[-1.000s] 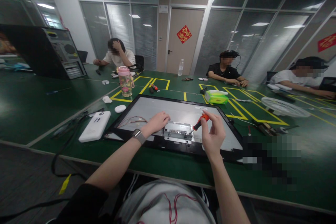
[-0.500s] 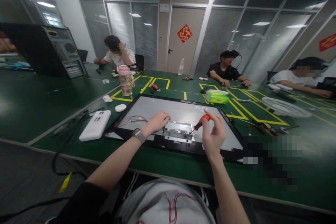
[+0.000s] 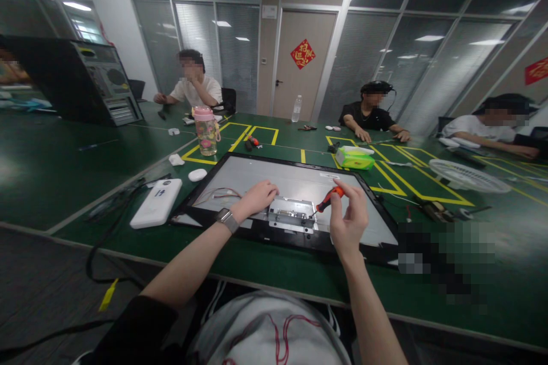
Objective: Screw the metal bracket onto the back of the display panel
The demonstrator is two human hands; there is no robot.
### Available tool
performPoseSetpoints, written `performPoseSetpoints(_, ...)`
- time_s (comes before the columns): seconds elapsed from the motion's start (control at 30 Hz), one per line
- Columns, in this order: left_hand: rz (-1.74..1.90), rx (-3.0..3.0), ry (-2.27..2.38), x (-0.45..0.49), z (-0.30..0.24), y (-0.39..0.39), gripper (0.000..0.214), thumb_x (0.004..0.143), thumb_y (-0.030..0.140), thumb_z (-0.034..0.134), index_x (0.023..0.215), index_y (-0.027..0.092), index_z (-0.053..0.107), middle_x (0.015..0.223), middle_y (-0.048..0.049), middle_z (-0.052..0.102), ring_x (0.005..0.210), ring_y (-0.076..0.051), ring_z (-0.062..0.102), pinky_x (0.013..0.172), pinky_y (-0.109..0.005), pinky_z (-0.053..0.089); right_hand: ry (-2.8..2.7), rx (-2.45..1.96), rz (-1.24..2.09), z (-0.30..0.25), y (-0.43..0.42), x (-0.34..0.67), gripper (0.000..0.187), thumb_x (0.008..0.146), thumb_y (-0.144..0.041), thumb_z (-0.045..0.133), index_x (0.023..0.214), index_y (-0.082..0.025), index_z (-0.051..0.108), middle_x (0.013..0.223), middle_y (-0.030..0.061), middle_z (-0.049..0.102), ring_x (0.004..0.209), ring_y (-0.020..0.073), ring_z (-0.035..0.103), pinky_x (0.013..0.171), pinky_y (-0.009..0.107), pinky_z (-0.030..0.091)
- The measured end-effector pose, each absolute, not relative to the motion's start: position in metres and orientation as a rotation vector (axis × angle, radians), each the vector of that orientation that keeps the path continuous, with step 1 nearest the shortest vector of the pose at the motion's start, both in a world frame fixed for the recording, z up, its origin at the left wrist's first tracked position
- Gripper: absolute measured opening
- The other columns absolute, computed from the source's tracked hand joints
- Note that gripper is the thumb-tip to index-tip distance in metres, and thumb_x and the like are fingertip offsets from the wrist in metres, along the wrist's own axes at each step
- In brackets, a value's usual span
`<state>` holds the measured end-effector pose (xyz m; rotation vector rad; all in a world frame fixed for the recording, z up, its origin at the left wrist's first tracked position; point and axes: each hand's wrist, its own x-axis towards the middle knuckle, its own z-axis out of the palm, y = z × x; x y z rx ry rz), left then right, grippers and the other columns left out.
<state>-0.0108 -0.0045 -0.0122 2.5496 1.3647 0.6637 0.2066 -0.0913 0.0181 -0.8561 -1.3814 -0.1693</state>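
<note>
An orange-and-black screwdriver is in my right hand, pinched at its handle and slanting down to the left. The tip meets the right end of a silver metal bracket. That bracket lies near the front edge of a flat display panel, which has a grey back and a black frame. My left hand rests on the panel at the bracket's left end, fingers stretched forward; its thumb is mostly hidden. Thin wires lie on the panel beyond my left wrist.
Left of the panel are a white power-bank-like device, a white case and a pink-lidded bottle. Behind it lies a bright green pack; a white fan grille is at right. A computer case and several people are farther away.
The view shifts very slightly. Both my hands and the screwdriver stay in place. The person at the back left has shifted their head and raised hand.
</note>
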Motion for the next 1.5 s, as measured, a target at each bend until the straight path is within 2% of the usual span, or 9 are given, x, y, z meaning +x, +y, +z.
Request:
performPoseSetpoints(0.17, 0.657, 2.551, 1.370, -0.0104, -0.0128, -0.0034, 0.031, 0.094, 0.018, 0.038, 0.097, 0.015, 0.069, 0.096, -0.0085, 0.062, 0.093, -0.019, 0.059, 0.090, -0.031, 0.046, -1.385, -0.812, 0.027, 0.0136, -0.0897, 0.2074, 0.030, 0.094, -0.019, 0.042, 0.120, -0.020, 0.059, 0.102, 0.0093, 0.065, 0.092, 0.0203, 0.063, 0.084, 0.040, 0.048)
performPoseSetpoints(0.4, 0.641, 2.551, 1.378, -0.0100, -0.0112, -0.0045, 0.032, 0.094, 0.018, 0.038, 0.099, 0.015, 0.069, 0.095, -0.0085, 0.062, 0.093, -0.020, 0.059, 0.089, -0.031, 0.046, -1.416, -0.829, -0.164, 0.0196, -0.0910, 0.2072, 0.023, 0.085, -0.018, 0.062, 0.106, -0.022, 0.068, 0.093, 0.0059, 0.059, 0.087, 0.0189, 0.058, 0.078, 0.035, 0.047)
performPoseSetpoints(0.57, 0.654, 2.554, 1.380, -0.0099, -0.0107, -0.0054, 0.031, 0.093, 0.017, 0.038, 0.098, 0.015, 0.069, 0.096, -0.0087, 0.062, 0.093, -0.019, 0.060, 0.090, -0.031, 0.046, -1.421, -0.824, -0.059, 0.0176, -0.0916, 0.2057, 0.032, 0.090, -0.016, 0.051, 0.121, -0.021, 0.060, 0.098, 0.0071, 0.063, 0.091, 0.0193, 0.060, 0.083, 0.037, 0.047)
performPoseSetpoints(0.67, 0.659, 2.555, 1.371, -0.0098, -0.0107, -0.0055, 0.031, 0.093, 0.017, 0.038, 0.098, 0.014, 0.069, 0.096, -0.0089, 0.063, 0.094, -0.019, 0.059, 0.090, -0.031, 0.046, -1.428, -0.813, 0.011, 0.0158, -0.0912, 0.2064, 0.033, 0.092, -0.017, 0.046, 0.123, -0.021, 0.057, 0.104, 0.0090, 0.065, 0.095, 0.0201, 0.062, 0.086, 0.039, 0.047)
performPoseSetpoints(0.8, 0.660, 2.553, 1.366, -0.0100, -0.0110, -0.0054, 0.032, 0.094, 0.018, 0.037, 0.099, 0.014, 0.069, 0.097, -0.0089, 0.062, 0.094, -0.020, 0.059, 0.090, -0.032, 0.046, -1.466, -0.797, -0.101, 0.0185, -0.0914, 0.2074, 0.026, 0.088, -0.018, 0.055, 0.112, -0.022, 0.064, 0.098, 0.0074, 0.062, 0.093, 0.0204, 0.060, 0.082, 0.038, 0.048)
performPoseSetpoints(0.93, 0.657, 2.556, 1.367, -0.0103, -0.0113, -0.0049, 0.032, 0.094, 0.018, 0.037, 0.099, 0.015, 0.069, 0.096, -0.0088, 0.063, 0.094, -0.020, 0.059, 0.091, -0.032, 0.046, -1.473, -0.798, -0.189, 0.0221, -0.0925, 0.2064, 0.027, 0.083, -0.018, 0.064, 0.110, -0.023, 0.065, 0.090, 0.0044, 0.058, 0.085, 0.0187, 0.059, 0.077, 0.036, 0.048)
performPoseSetpoints(1.07, 0.644, 2.549, 1.380, -0.0100, -0.0103, -0.0052, 0.032, 0.094, 0.017, 0.038, 0.098, 0.015, 0.069, 0.097, -0.0086, 0.063, 0.093, -0.019, 0.059, 0.089, -0.031, 0.046, -1.458, -0.808, -0.145, 0.0205, -0.0929, 0.2053, 0.029, 0.086, -0.015, 0.058, 0.114, -0.022, 0.062, 0.092, 0.0052, 0.061, 0.086, 0.0184, 0.059, 0.079, 0.036, 0.048)
performPoseSetpoints(1.27, 0.645, 2.560, 1.372, -0.0095, -0.0095, -0.0053, 0.031, 0.094, 0.018, 0.039, 0.098, 0.014, 0.069, 0.096, -0.0089, 0.063, 0.093, -0.019, 0.059, 0.089, -0.031, 0.046, -1.466, -0.813, 0.011, 0.0154, -0.0905, 0.2070, 0.033, 0.092, -0.018, 0.046, 0.124, -0.020, 0.056, 0.109, 0.0101, 0.065, 0.100, 0.0212, 0.061, 0.089, 0.040, 0.046)
performPoseSetpoints(1.5, 0.647, 2.554, 1.365, -0.0094, -0.0082, -0.0070, 0.031, 0.093, 0.016, 0.038, 0.098, 0.014, 0.069, 0.097, -0.0090, 0.063, 0.095, -0.020, 0.059, 0.090, -0.032, 0.046, -1.441, -0.826, -0.166, 0.0193, -0.0906, 0.2077, 0.026, 0.085, -0.019, 0.060, 0.110, -0.022, 0.066, 0.096, 0.0075, 0.061, 0.091, 0.0206, 0.060, 0.080, 0.038, 0.049)
